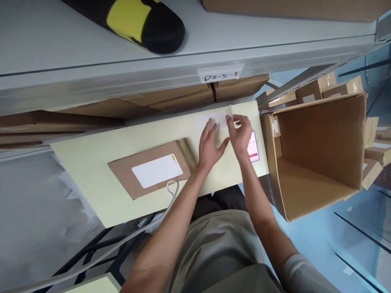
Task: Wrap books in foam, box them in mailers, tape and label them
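One left hand (209, 149) and one right hand (241, 134) are over one tabletop (85, 160). On the tabletop lie one brown package (125, 171) bearing one white label (157, 171), one phone (254, 148) and one pale sheet (202, 121). One cable (143, 232) crosses the tabletop's near edge. One large open box (320, 134) is right of the tabletop; several smaller boxes (378, 152) beyond it overlap too much to count. One shelf (45, 44) above the tabletop's far side carries one paper tag (220, 73), one black-and-yellow object (163, 30) and one partly visible carton (290, 8).
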### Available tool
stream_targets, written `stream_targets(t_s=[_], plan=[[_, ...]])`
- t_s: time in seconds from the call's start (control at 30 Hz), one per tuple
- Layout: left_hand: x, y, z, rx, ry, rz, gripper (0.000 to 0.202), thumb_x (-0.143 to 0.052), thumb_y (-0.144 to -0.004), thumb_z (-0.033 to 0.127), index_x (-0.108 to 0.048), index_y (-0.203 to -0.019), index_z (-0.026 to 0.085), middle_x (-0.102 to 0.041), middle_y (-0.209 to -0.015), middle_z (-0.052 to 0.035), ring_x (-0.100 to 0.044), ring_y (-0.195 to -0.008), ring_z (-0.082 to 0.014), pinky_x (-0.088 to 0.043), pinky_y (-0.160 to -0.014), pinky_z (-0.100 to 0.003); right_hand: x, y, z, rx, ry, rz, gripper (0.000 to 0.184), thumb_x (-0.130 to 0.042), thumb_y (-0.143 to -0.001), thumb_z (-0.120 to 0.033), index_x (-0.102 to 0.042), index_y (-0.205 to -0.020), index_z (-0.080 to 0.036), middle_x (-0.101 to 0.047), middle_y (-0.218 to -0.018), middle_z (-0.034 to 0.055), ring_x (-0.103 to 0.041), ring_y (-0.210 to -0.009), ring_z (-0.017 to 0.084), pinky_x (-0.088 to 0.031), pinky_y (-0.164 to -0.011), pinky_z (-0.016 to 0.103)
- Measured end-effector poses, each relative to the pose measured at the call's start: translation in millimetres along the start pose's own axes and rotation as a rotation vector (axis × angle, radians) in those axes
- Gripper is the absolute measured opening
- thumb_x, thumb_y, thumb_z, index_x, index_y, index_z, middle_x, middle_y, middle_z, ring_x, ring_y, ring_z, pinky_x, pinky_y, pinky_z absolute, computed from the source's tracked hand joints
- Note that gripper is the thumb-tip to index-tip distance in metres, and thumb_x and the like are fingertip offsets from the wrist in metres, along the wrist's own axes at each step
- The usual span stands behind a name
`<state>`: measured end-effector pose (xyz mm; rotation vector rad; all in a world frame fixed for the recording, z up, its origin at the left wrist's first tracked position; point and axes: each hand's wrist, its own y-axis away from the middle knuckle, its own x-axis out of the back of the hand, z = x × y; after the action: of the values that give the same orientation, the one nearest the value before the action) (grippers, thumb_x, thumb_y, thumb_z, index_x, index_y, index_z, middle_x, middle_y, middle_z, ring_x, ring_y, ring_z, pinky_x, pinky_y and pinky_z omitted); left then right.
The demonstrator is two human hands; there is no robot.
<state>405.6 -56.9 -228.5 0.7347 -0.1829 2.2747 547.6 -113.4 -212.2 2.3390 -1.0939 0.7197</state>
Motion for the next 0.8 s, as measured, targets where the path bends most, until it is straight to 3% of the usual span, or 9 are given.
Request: stream_targets(t_s=[0.17,0.3,0.47,0.6,0.7,0.8], plan=[[-15.1,-42,-13,-0.121,-0.106,-0.189,0.083,-0.077,-0.103,0.049,-0.047,-0.175,0.018,-0.033,-0.19,-0.0178,-0.018,-0.181,-0.04,-0.022,-0.147,-0.062,29,-32,44,0.002,0.004,-0.013,0.069,-0.037,-0.117,-0.072,-0.07,-0.145,-0.018,-0.073,-0.137,0.0205,-0.069,-0.135,0.039,-0.063,-0.106,0.053],[-28.0,-66,-23,-0.083,-0.128,-0.281,0.072,-0.065,-0.108,0.04,-0.049,-0.174,0.015,-0.038,-0.188,-0.0191,-0.025,-0.179,-0.0399,-0.025,-0.145,-0.063,28,-46,62,-0.05,0.009,0.032,0.072,-0.031,-0.118,-0.071,-0.072,-0.14,-0.016,-0.075,-0.132,0.0209,-0.07,-0.133,0.039,-0.062,-0.106,0.052],[-34.8,-71,-26,-0.042,-0.174,-0.281,0.065,-0.052,-0.11,0.026,-0.052,-0.174,0.013,-0.044,-0.184,-0.0208,-0.033,-0.176,-0.0414,-0.03,-0.142,-0.067,19,-49,70,-0.12,0.058,0.088,0.065,-0.033,-0.119,-0.066,-0.073,-0.131,-0.017,-0.075,-0.129,0.0209,-0.071,-0.129,0.037,-0.061,-0.106,0.048],[-35.7,-73,-22,-0.054,-0.248,-0.281,0.064,-0.051,-0.109,0.021,-0.053,-0.173,0.012,-0.047,-0.182,-0.0241,-0.037,-0.174,-0.0438,-0.035,-0.138,-0.069,12,-48,76,-0.07,0.1,0.143,0.059,-0.034,-0.119,-0.064,-0.073,-0.119,-0.02,-0.077,-0.115,0.0168,-0.073,-0.121,0.035,-0.061,-0.104,0.045],[-33.0,-77,-20,-0.055,-0.266,-0.315,0.063,-0.051,-0.11,0.022,-0.054,-0.172,0.011,-0.047,-0.182,-0.0245,-0.039,-0.173,-0.0441,-0.035,-0.138,-0.069,10,-47,78,-0.08,0.054,0.179,0.055,-0.037,-0.118,-0.064,-0.072,-0.113,-0.023,-0.077,-0.112,0.0149,-0.073,-0.119,0.034,-0.061,-0.106,0.047],[-30.7,-78,-21,-0.03,-0.212,-0.322,0.061,-0.056,-0.111,0.03,-0.057,-0.169,0.012,-0.048,-0.181,-0.0241,-0.038,-0.173,-0.0442,-0.031,-0.14,-0.068,18,-43,79,-0.183,0.02,0.195,0.051,-0.04,-0.117,-0.061,-0.073,-0.113,-0.023,-0.078,-0.12,0.0173,-0.071,-0.126,0.037,-0.059,-0.109,0.052]])
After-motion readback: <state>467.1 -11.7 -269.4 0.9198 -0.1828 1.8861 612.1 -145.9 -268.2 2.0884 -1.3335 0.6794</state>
